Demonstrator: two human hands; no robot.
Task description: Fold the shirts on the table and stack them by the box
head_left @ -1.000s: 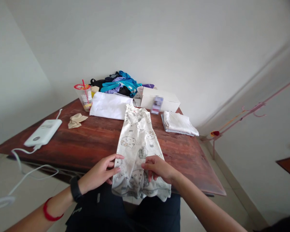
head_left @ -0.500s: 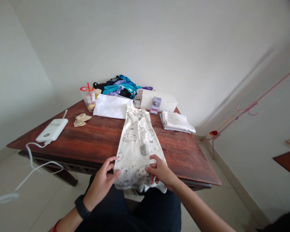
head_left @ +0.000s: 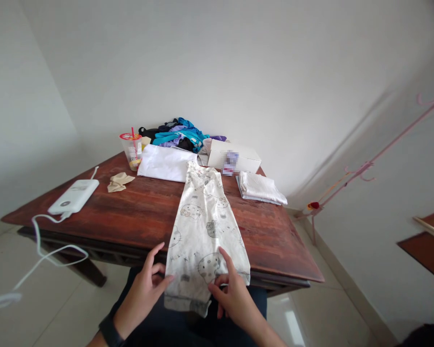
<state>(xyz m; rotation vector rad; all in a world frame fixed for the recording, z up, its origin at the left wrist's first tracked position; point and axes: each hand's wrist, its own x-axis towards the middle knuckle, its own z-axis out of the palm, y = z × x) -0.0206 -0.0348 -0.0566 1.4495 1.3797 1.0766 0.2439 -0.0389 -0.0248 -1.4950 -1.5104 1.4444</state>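
Note:
A white garment printed with cartoon cat faces (head_left: 195,231) lies lengthwise on the table, its lower end hanging over the front edge above my lap. Two hems show at that end, the left one lower than the right. My left hand (head_left: 146,284) is at the garment's left edge, fingers apart, thumb tip touching the cloth. Over the lower right part rests my right hand (head_left: 233,286), its index finger stretched along the fabric and the thumb apart from it. The other right fingers are curled and partly hidden.
On the wooden table (head_left: 141,207) stand a plastic cup with straw (head_left: 132,152) and a white box (head_left: 249,156). Folded white cloth (head_left: 162,164), folded clothes (head_left: 262,188), a clothes pile (head_left: 183,135), beige cloth (head_left: 120,181) and a corded white power bank (head_left: 74,196) lie around the garment.
The garment's lower end has come nearer to me, and its left hem now hangs lower. Both hands have moved down with it; the right index finger has straightened. The view has shifted slightly.

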